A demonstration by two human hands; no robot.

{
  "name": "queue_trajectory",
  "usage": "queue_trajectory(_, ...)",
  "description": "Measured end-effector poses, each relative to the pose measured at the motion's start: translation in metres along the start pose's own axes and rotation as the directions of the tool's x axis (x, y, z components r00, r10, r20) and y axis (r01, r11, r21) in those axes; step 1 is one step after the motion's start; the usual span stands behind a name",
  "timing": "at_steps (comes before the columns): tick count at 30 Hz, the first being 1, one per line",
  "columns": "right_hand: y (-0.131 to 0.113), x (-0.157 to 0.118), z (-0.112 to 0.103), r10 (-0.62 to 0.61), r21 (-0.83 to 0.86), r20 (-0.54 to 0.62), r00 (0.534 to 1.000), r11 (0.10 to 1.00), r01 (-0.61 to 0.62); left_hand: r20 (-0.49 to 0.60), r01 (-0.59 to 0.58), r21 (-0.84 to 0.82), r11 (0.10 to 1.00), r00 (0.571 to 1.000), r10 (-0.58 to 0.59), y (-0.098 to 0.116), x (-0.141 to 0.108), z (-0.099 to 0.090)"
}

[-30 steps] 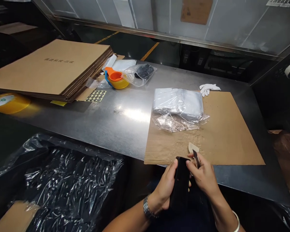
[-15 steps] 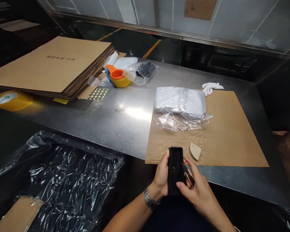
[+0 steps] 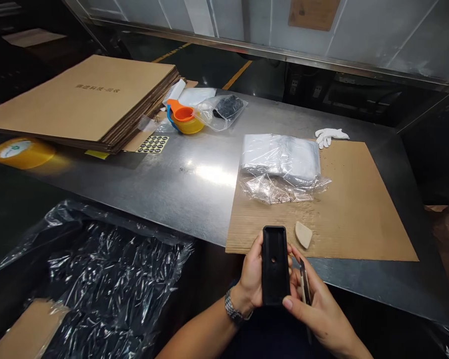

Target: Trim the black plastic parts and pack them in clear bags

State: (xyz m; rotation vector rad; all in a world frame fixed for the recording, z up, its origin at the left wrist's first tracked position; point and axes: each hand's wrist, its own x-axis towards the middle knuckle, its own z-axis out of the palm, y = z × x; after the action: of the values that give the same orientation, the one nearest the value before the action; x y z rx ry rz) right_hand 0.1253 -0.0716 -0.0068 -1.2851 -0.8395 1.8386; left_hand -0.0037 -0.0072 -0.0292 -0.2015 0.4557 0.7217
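Grasped the case [image 3: 275, 286] in the grip of the left hand [image 3: 251, 276], just off the table's [image 3: 164, 194] near edge, probably hollow side up to show the inside, and steadied it with the right hand [image 3: 324, 316], its grip closed round the knife [image 3: 304, 281], point away, likely for safety. Had the pad [image 3: 303, 235] within reach on cardboard [image 3: 355, 199] towards the table's right edge, perhaps to shield the metal, and faced dark floor [image 3: 213, 62] beyond the far edge.
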Motion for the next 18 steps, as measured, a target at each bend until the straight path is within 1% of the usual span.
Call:
queue_trajectory(3,0.0025,-0.0010,-0.0011,-0.019,-0.019,-0.003,1.000,1.000,0.019,0.018,-0.010,-0.005,1.000,1.000,0.010,0.0004,-0.0024,0.0034)
queue_trajectory(6,0.0043,-0.0011,-0.0021,-0.030,-0.015,0.023,0.999,0.999,0.030,0.016,-0.021,-0.008,1.000,1.000,0.021,-0.0002,-0.0037,0.0052)
queue_trajectory(10,0.0040,-0.0005,-0.0031,-0.037,0.010,0.051,0.998,0.999,0.036,0.005,0.005,0.022,1.000,1.000,-0.005,-0.0007,-0.0037,0.0044)
queue_trajectory(15,0.0035,0.0012,-0.0045,-0.048,0.033,0.100,0.994,0.998,0.045,-0.059,-0.003,0.029,1.000,0.998,0.005,0.0015,-0.0022,0.0024)
queue_trajectory(18,0.0030,0.0013,-0.0060,-0.048,0.029,0.103,0.994,0.999,0.045,-0.113,-0.001,0.050,0.999,0.994,0.006,0.0026,-0.0014,0.0035)
